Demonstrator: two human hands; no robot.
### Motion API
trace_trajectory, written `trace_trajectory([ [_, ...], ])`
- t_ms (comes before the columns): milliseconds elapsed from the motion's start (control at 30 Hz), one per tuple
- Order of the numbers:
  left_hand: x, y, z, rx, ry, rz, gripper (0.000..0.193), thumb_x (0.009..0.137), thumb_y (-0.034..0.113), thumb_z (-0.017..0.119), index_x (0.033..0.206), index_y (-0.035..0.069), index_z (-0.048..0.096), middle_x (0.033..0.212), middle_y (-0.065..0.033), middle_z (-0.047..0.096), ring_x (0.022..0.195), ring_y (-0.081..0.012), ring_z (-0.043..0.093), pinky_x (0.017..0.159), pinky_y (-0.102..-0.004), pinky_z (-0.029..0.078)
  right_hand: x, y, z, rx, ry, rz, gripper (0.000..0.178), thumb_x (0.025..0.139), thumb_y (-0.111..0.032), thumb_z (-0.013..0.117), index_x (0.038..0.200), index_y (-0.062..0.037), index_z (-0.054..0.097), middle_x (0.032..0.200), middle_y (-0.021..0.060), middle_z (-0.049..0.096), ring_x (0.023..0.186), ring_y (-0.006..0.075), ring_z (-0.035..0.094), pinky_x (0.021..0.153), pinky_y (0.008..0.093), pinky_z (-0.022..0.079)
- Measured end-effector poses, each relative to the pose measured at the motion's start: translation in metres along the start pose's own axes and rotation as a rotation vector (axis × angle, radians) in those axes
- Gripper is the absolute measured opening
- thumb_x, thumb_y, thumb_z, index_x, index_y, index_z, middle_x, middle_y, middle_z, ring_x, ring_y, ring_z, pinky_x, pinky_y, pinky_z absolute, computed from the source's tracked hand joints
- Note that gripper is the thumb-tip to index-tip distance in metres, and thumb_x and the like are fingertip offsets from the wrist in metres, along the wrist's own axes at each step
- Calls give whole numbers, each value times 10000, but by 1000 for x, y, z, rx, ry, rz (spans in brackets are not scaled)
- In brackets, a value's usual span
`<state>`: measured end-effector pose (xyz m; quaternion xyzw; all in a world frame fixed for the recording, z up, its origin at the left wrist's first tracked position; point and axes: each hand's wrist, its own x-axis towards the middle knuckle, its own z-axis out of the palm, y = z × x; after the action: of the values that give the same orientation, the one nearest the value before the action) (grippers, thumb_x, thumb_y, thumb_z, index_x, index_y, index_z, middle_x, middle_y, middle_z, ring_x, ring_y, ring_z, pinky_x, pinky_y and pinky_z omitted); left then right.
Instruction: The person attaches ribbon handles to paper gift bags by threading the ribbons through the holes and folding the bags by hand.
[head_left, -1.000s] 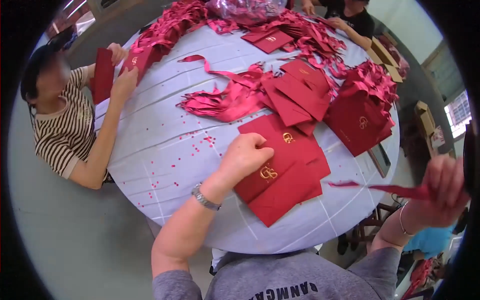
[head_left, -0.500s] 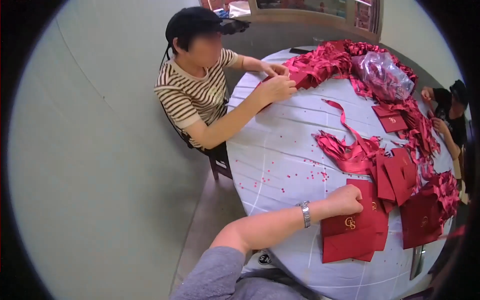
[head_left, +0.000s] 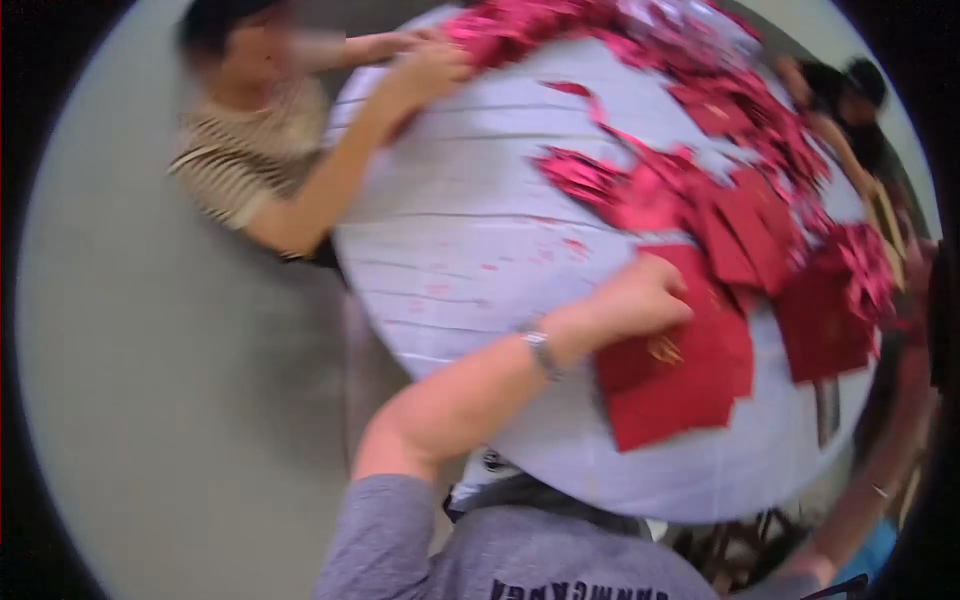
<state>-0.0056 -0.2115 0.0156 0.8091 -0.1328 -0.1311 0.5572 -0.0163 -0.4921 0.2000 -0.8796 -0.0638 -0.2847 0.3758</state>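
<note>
1. White cloth (head_left: 460,170) covers the round table that fills the middle of the frame; grey floor (head_left: 200,400) shows at left. Small red dots (head_left: 540,255) lie scattered on the cloth.
2. Red packets (head_left: 670,390) lie overlapping right of centre, flat on the cloth, a gold emblem (head_left: 663,349) facing up.
3. Just over their upper part rests the left hand (head_left: 640,298), fingers curled inward; blur hides whether it pinches an edge or only presses.
4. Far at the right edge of the frame is the right hand (head_left: 918,285), well apart from the left; it is too dark and smeared to tell whether its fingers are closed on anything.
5. Above the packets sit a ribbon heap (head_left: 645,200) and a second packet pile (head_left: 745,225); to their right stands a ribbon-topped stack (head_left: 825,325).
6. Co-workers sit at upper left and upper right.
7. As a judgement on handling: smooth card probably slides easily, so steady, light pressure away from the emblem should hold the top packet without creasing it.
8. Squaring the overlapping edges would help one piece lift singly, and loose ribbon ends are best guided clear, since they could snag.
</note>
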Motion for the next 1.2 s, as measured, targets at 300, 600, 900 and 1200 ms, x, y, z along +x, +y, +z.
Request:
trace_trajectory([
  [300,-7,5,-11,-407,-234,-174,211,769,29,646,970,-21,610,865,-17,630,764,-81,567,677,-228,467,-147,5,129,162,-557,59,104,871,13,525,959,15,580,764,79,602,700,147,603,646,261,478],
  [600,-11,0,-13,-610,-274,-250,177,775,-10,666,940,-1,604,887,-30,630,770,-77,591,694,-210,489,-137,12,137,151,-542,9,55,847,-34,592,887,2,584,674,90,607,607,164,611,564,278,476],
  [900,-14,12,-10,-406,-191,-170,208,773,-5,681,969,-25,614,864,-16,627,756,-60,572,674,-203,482,-123,13,141,148,-488,-65,77,804,-91,628,777,-35,584,639,148,592,577,303,615,513,368,468],
  [1200,-22,14,9,-12,-39,-1,204,771,6,649,966,-48,620,824,-42,647,745,-71,573,657,-233,482,-112,5,142,-244,-610,-152,124,762,-99,602,686,-18,546,636,171,586,599,355,597,521,428,458],
])
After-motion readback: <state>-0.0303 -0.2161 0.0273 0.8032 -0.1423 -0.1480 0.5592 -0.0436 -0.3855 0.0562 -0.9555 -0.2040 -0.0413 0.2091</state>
